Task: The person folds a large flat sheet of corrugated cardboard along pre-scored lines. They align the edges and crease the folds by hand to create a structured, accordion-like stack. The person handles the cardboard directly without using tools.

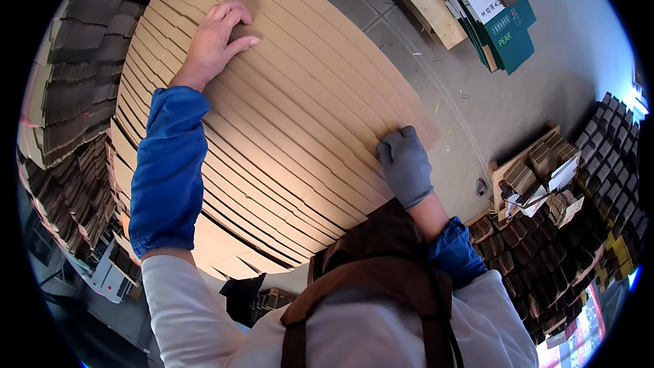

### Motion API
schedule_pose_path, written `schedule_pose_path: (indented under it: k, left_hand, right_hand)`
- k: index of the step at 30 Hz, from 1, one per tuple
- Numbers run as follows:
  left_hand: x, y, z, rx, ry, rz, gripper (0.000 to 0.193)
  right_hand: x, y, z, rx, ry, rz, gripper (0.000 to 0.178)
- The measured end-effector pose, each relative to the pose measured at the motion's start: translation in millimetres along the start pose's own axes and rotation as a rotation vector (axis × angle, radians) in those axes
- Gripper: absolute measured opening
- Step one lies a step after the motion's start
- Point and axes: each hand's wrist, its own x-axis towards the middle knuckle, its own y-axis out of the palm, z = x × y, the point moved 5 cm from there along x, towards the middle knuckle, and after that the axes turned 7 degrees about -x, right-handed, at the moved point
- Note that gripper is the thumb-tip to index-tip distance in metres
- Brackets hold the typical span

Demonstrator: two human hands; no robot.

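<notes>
A wide fanned stack of flat brown cardboard sheets (293, 116) spreads in front of me, its edges overlapping in long rows. On its upper left part rests my left hand (219, 39), bare, with bent fingers and the thumb held apart from them. Nothing shows between that thumb and the fingers. My right hand (407, 167), in a grey glove, is closed at the right side of the stack, its fingers curled against a cardboard sheet there. The fingertips of the gloved hand are partly hidden.
Tall stacks of folded cardboard (85, 88) line the left side. Green and white printed cartons (507, 34) lie on a wooden pallet (436, 17) at the upper right. More bundled cardboard (538, 252) stands at the lower right, beside a wooden crate (501, 191).
</notes>
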Motion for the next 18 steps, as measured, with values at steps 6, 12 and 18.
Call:
schedule_pose_path:
  k: [6,12,18]
  left_hand:
    - [-6.9,-4.4,-10.3,0.076,0.01,-0.069,0.034]
    - [-44.6,48.1,-116.9,-0.01,0.141,0.01,0.035]
    - [-58.0,87.5,-156.6,-0.098,0.183,0.051,0.038]
  right_hand:
    - [5.3,-4.6,0.1,-0.036,0.081,0.054,0.021]
    - [2.6,-1.9,-5.9,-0.107,0.048,0.019,0.021]
    - [17.4,-20.9,-2.1,-0.154,-0.113,-0.011,0.022]
